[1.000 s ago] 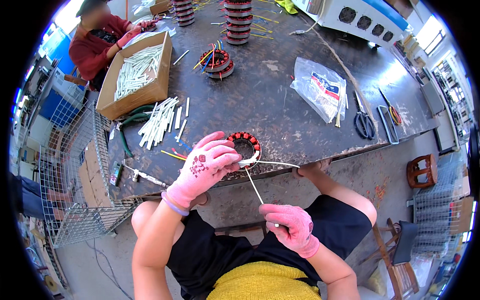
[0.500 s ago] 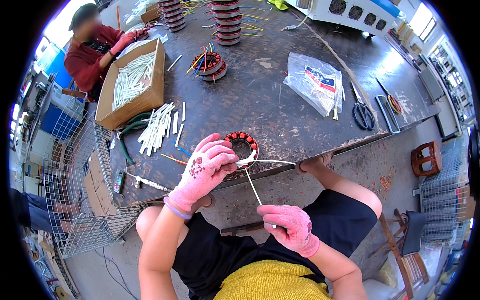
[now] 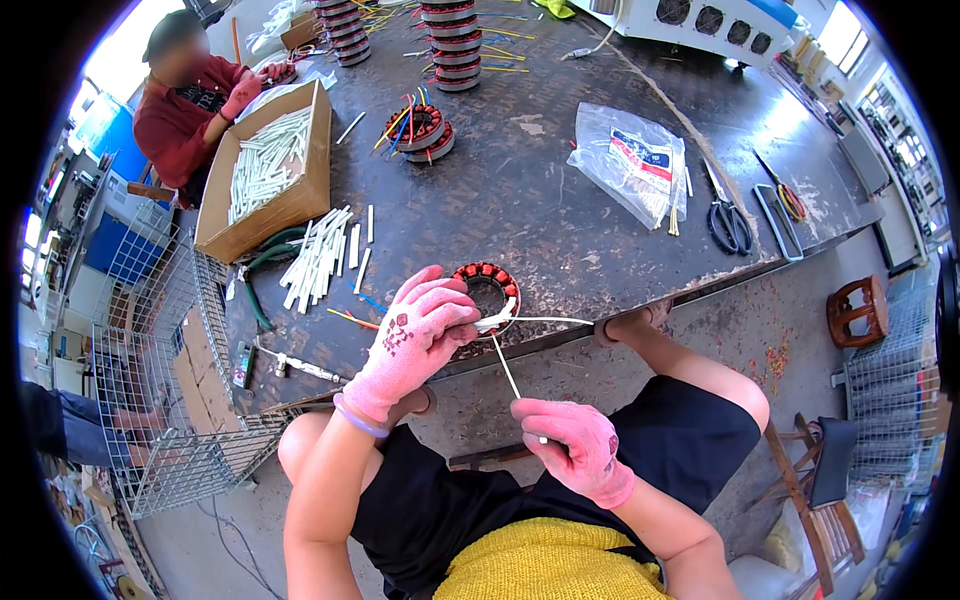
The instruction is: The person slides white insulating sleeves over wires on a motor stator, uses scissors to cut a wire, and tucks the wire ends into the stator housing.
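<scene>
My left hand [image 3: 412,335], in a pink glove, is closed on the near-left side of a motor stator [image 3: 486,270], a ring with red copper windings at the table's front edge. White sleeving [image 3: 496,322] lies by its fingertips on the ring's near rim. From there a thin white strand [image 3: 506,365] runs down to my right hand [image 3: 575,450], also pink-gloved, which pinches it; a white end shows below the fingers. Another white strand [image 3: 555,320] sticks out to the right. Coloured lead wires [image 3: 352,318] come out left of my left hand.
A cardboard box [image 3: 318,150] of white tubes stands left, with loose tubes [image 3: 318,255] beside it. Stacked stators [image 3: 452,45] and two more stators [image 3: 420,133] are farther back. Right lie a plastic bag [image 3: 630,165] and scissors [image 3: 729,225]. Across the table, a person [image 3: 180,115] handles something.
My right hand has shifted slightly up toward the stator, and the strand between them looks a little shorter. My left hand keeps its hold. The whole view has shifted slightly.
</scene>
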The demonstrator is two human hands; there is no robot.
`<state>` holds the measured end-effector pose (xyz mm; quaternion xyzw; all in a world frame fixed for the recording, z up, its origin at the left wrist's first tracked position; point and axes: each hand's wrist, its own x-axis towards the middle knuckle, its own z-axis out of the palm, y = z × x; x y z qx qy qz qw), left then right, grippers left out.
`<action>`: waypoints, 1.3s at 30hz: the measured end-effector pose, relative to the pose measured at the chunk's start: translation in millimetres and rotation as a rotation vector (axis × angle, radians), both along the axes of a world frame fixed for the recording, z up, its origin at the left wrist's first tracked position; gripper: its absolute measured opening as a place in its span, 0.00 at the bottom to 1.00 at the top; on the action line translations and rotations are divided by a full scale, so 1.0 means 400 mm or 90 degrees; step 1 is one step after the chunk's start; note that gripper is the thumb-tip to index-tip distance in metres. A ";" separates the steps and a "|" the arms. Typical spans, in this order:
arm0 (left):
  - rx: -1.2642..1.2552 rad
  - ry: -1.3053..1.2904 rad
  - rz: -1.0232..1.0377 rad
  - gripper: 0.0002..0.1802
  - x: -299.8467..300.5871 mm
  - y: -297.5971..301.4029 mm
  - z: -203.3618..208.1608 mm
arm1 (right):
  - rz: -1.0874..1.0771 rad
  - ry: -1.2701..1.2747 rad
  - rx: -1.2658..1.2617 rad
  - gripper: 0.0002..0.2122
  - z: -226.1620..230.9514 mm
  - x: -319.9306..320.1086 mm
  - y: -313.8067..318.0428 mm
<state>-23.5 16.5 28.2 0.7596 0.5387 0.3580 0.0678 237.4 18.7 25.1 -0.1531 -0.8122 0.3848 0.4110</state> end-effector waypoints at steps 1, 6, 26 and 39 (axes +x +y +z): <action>0.010 0.000 0.015 0.11 0.004 0.000 0.004 | -0.001 -0.010 0.000 0.14 -0.005 -0.006 0.003; -0.013 -0.015 0.088 0.09 0.019 -0.005 0.001 | -0.031 -0.003 -0.068 0.15 -0.050 -0.069 0.027; -0.008 -0.038 -0.026 0.22 0.004 -0.006 -0.021 | 0.044 0.006 -0.632 0.08 -0.053 -0.131 0.073; 0.016 -0.046 -0.026 0.22 0.010 -0.004 -0.035 | 0.021 -0.012 -0.597 0.09 -0.043 -0.133 0.072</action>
